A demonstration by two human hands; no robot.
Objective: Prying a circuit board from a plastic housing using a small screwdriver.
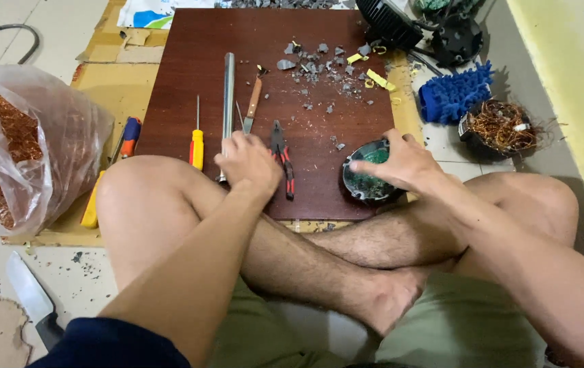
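A dark wooden board (203,82) with a smooth, low sheen is lying on matt brown cardboard (111,85). A long steel rod (228,95) is gleaming on it beside pliers (281,160) sleeved in red and black plastic and a screwdriver (197,146) with a glossy yellow plastic handle. Rough grey broken chips (316,68) are littering the wood. The right hand (401,163) is gripping a round dark casing (367,180) showing a green circuit board. A clear, crinkled plastic bag (26,143) is bulging with bright copper wire.

Bare board (190,75) far left; grey shards (322,71) and tools (237,112) crowd elsewhere.
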